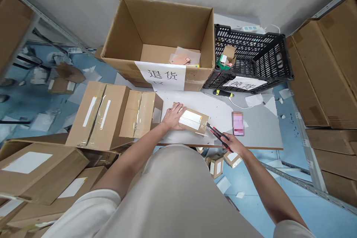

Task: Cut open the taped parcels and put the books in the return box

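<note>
A small cardboard box point(192, 119) with a white label and clear tape lies slightly askew on the white table. My left hand point(174, 116) grips its left end, fingers over the top. In my right hand point(232, 143) is a black and red box cutter point(220, 136), pointing left. Its tip is at the right end of the box, by the taped edge; whether it touches cannot be made out. To the right of the box, a phone point(238, 123) with a lit pink screen lies face up.
Behind stand a large open carton point(125, 65) holding a few flat items and a black plastic crate point(251, 67) with a small green box point(224, 62). A yellow-black tool point(223, 93) lies before the crate. Taped cartons point(118, 115) crowd the left; shelved boxes point(320, 81) line the right.
</note>
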`<action>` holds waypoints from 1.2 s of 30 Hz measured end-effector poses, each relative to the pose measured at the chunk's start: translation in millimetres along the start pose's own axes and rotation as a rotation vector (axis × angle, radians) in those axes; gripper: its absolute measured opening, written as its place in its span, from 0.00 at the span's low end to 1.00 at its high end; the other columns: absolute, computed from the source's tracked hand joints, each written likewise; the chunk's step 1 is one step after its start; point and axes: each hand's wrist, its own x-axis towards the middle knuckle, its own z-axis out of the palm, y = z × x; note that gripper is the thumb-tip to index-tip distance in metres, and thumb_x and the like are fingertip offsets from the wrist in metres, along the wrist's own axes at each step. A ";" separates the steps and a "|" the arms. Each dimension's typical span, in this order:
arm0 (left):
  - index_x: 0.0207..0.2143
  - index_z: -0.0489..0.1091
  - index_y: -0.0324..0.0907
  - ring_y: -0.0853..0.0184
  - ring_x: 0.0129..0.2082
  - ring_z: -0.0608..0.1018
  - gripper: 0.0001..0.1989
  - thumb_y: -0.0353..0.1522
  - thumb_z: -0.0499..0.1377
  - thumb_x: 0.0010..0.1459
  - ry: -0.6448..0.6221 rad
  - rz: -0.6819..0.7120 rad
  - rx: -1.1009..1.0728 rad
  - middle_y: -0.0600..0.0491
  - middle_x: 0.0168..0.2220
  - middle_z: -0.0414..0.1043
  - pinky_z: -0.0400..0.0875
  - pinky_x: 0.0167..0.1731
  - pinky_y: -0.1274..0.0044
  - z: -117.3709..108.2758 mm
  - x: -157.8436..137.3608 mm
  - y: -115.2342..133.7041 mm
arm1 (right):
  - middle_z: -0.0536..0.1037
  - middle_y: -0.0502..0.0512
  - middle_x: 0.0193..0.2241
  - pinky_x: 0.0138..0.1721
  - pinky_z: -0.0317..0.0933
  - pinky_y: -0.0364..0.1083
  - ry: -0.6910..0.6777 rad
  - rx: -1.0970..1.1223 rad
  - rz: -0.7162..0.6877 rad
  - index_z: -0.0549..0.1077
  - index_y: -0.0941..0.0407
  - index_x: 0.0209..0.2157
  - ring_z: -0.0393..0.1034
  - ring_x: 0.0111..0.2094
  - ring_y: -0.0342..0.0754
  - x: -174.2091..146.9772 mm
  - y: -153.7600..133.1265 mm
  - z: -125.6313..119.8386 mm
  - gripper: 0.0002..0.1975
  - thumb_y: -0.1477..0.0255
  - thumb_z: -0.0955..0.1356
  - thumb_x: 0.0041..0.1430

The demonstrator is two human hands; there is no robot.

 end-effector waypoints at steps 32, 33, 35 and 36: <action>0.63 0.47 0.41 0.48 0.63 0.47 0.57 0.54 0.64 0.34 0.043 -0.111 -0.075 0.40 0.63 0.47 0.55 0.55 0.59 2.9 -6.5 7.3 | 0.70 0.46 0.17 0.12 0.52 0.41 0.153 0.138 -0.011 0.64 0.54 0.34 0.60 0.11 0.41 -44.7 45.7 0.5 0.24 0.47 0.65 0.50; 0.63 0.46 0.41 0.47 0.63 0.47 0.57 0.54 0.64 0.34 0.057 -0.163 -0.081 0.39 0.63 0.47 0.55 0.55 0.59 4.3 -7.8 11.6 | 0.73 0.48 0.19 0.13 0.54 0.41 0.213 0.198 -0.032 0.64 0.54 0.35 0.63 0.12 0.42 -44.8 46.6 2.3 0.24 0.47 0.66 0.49; 0.63 0.45 0.39 0.45 0.63 0.46 0.58 0.56 0.63 0.34 0.085 -0.288 -0.095 0.37 0.64 0.45 0.56 0.53 0.57 7.7 -11.7 23.9 | 0.77 0.53 0.27 0.17 0.61 0.43 0.345 0.342 -0.089 0.64 0.53 0.38 0.71 0.19 0.46 -34.5 41.5 16.9 0.26 0.47 0.66 0.48; 0.63 0.45 0.38 0.44 0.63 0.46 0.59 0.57 0.62 0.35 0.097 -0.350 -0.105 0.35 0.64 0.43 0.58 0.52 0.56 9.3 -14.3 31.3 | 0.78 0.56 0.33 0.21 0.65 0.44 0.393 0.414 -0.116 0.64 0.52 0.40 0.74 0.25 0.48 -24.6 35.3 29.0 0.27 0.47 0.67 0.47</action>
